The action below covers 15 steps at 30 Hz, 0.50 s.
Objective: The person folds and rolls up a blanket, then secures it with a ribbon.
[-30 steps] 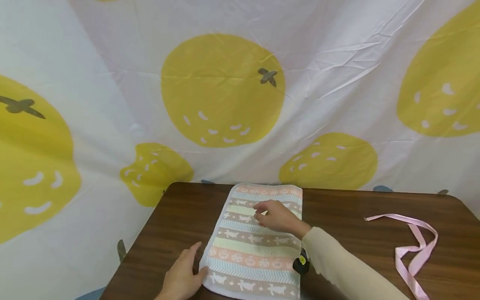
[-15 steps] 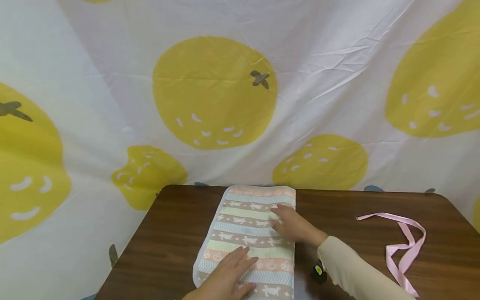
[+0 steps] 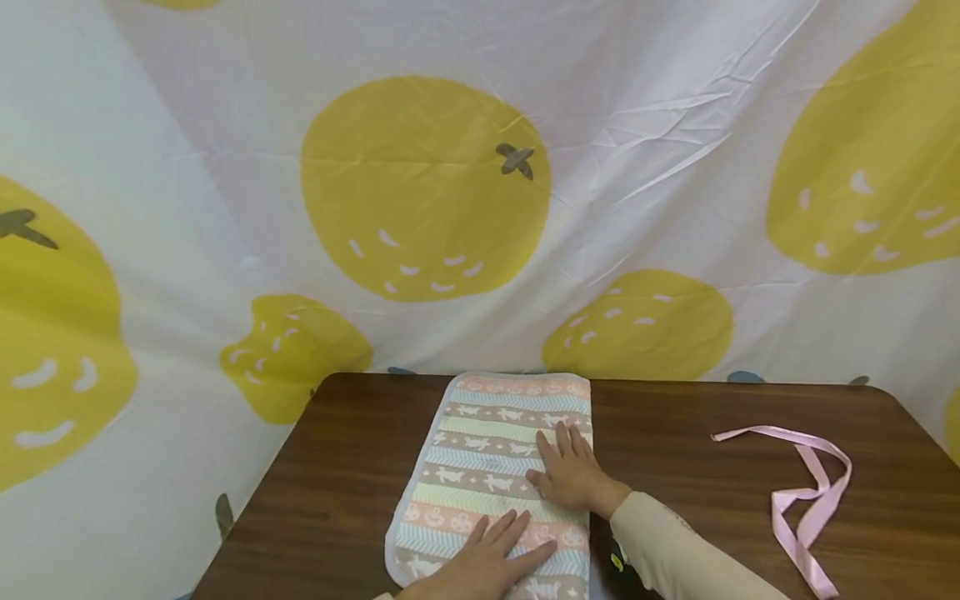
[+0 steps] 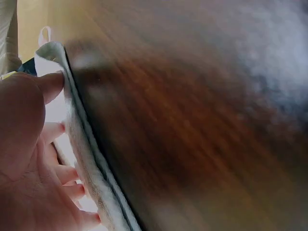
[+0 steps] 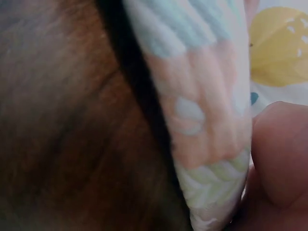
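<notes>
A folded cloth (image 3: 465, 458) with pastel stripes and white animal figures lies lengthwise on the table, its left edge bound in pale trim. My left hand (image 3: 487, 558) rests on its near part with the fingers spread. Further up, close to the right edge, my right hand (image 3: 573, 475) lies on the cloth, fingers also spread. In the left wrist view the thumb and fingertips of the left hand (image 4: 29, 139) touch the layered cloth edge (image 4: 91, 149). The right wrist view shows the rounded fold of the cloth (image 5: 202, 106) beside part of the right hand (image 5: 281, 149).
A pink ribbon (image 3: 813, 500) lies in loose bends on the right of the brown wooden table (image 3: 675, 433). Behind the table's far edge hangs a white curtain (image 3: 637, 208) with large yellow fruit prints. The cloth reaches almost to that far edge.
My left hand has gone from beside the cloth's left edge onto its near part. My right hand, raised above the cloth before, now lies flat on it near the right edge.
</notes>
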Tool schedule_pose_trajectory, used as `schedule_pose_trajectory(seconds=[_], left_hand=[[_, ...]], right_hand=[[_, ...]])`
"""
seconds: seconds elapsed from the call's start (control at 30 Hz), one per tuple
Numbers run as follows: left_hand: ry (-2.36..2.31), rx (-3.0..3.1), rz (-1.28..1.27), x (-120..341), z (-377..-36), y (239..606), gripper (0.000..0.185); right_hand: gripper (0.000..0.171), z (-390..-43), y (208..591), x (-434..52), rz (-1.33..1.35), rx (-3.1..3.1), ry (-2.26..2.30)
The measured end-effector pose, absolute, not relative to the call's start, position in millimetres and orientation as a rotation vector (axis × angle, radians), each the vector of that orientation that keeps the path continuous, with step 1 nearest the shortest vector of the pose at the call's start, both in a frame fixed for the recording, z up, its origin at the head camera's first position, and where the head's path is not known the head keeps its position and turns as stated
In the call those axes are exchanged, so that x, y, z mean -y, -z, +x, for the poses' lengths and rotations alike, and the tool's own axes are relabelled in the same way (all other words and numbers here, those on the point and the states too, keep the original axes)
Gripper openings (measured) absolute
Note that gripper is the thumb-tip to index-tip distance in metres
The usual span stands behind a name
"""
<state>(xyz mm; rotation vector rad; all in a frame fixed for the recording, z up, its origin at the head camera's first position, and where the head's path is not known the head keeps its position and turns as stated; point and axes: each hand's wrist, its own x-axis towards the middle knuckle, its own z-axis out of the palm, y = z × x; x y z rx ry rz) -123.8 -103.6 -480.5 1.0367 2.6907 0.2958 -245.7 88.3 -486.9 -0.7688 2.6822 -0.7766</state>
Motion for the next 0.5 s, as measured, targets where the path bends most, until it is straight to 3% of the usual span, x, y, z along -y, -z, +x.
schedule_pose_trajectory(seconds=[0.5], left_hand=[[-0.229, -2.715, 0.958, 77.4, -120.9, 480.4, 0.073]], right_hand=[[0.068, -247.8, 499.4, -109.9, -0.831, -2.649, 0.778]])
